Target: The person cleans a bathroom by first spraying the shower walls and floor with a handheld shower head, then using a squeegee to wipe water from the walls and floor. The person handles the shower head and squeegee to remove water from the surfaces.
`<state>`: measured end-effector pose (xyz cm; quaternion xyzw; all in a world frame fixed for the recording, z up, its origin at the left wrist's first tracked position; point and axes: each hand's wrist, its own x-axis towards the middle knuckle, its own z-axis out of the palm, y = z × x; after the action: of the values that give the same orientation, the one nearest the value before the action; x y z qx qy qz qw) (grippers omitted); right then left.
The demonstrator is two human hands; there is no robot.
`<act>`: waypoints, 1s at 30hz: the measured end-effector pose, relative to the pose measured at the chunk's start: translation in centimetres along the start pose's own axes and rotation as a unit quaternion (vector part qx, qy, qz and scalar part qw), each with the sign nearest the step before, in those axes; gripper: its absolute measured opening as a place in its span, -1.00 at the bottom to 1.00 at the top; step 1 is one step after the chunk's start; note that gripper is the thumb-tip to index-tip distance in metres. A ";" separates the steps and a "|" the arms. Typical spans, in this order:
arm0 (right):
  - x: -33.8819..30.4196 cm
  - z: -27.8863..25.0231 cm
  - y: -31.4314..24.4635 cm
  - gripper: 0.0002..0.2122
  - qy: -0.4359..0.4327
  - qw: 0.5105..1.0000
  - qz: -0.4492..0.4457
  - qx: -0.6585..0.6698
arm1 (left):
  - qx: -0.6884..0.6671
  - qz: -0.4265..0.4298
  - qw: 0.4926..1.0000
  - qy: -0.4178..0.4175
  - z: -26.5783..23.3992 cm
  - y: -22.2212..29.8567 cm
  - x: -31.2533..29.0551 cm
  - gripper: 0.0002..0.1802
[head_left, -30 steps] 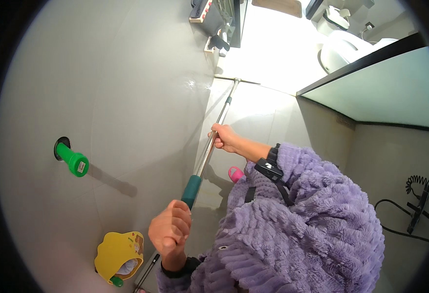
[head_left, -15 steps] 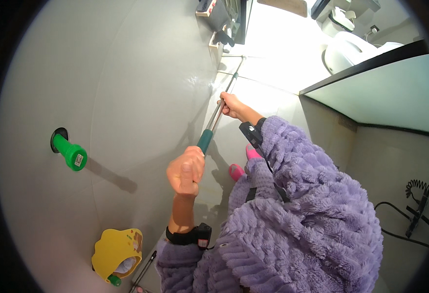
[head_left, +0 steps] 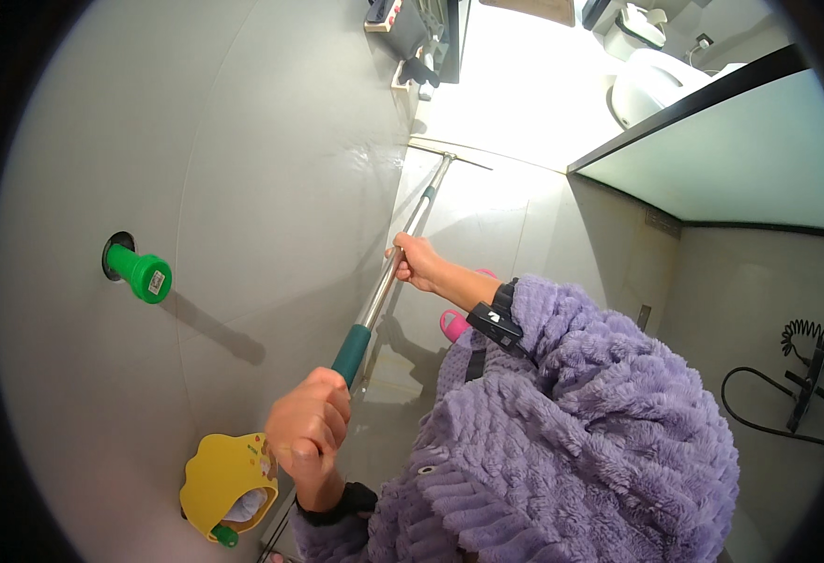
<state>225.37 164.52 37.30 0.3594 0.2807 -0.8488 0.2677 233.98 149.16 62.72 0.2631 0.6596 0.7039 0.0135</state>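
Observation:
A long-handled floor squeegee point(head_left: 377, 298) slants away from me, with a metal pole and a dark green grip. My left hand point(head_left: 311, 422) is closed around the end of the green grip, close to the grey wall. Further along, my right hand point(head_left: 416, 263) wraps the bare metal pole. The thin squeegee blade point(head_left: 468, 162) lies on the floor just this side of the threshold, one end near the wall. Purple fleece sleeves cover both my arms.
A green cylinder point(head_left: 144, 275) sticks out of the left wall, above a yellow wall holder point(head_left: 215, 488). On the right stands a dark-framed frosted glass panel point(head_left: 712, 159), with a toilet point(head_left: 647, 86) beyond. A black coiled hose point(head_left: 811, 338) hangs at right. My pink slipper point(head_left: 453, 325) shows below.
Both hands have drawn the squeegee back toward me and to the left. Its blade has come from beyond the threshold onto the nearer floor.

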 end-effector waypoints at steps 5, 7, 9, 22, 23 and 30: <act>0.6 -0.6 0.2 -0.88 -0.011 1.000 -0.006 0.001 | -0.007 -0.011 1.000 -0.018 -0.3 0.0 -0.5 -0.49; 1.3 -1.0 0.1 -0.87 -0.005 1.000 -0.024 -0.011 | -0.008 -0.022 1.000 -0.011 0.0 -0.6 -0.9 -0.36; 1.9 -1.3 -0.1 -0.86 0.021 0.999 -0.014 -0.021 | -0.028 0.008 0.999 -0.017 0.3 -1.4 -1.1 -0.46; -3.9 -0.1 4.3 -0.83 -0.052 0.993 0.100 -0.028 | -0.016 -0.011 1.000 -0.023 -0.9 5.0 -3.6 -0.46; -4.2 0.0 4.2 -0.83 -0.077 0.994 0.077 -0.022 | -0.024 -0.007 0.999 -0.025 -1.1 5.0 -3.7 -0.46; -1.4 -1.0 2.0 -0.87 -0.026 0.999 0.023 -0.005 | -0.013 -0.031 0.999 -0.009 -0.5 1.4 -3.6 -0.42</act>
<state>227.95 164.18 37.25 0.3418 0.2692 -0.8504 0.2957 237.29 147.20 62.76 0.2489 0.6577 0.7095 0.0444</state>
